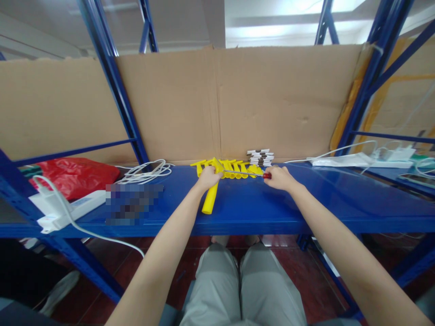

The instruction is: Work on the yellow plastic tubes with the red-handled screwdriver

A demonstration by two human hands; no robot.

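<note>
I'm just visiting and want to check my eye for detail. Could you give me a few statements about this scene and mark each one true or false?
1. The right hand holds a red-handled tool with a thin shaft. True.
2. The left hand is empty. False: the left hand grips a yellow piece.
3. A stack of white-and-dark items stands in front of the cardboard. True.
4. The red bag lies to the right of both hands. False: the red bag lies to the left of both.
5. The work surface is green. False: the work surface is blue.
</note>
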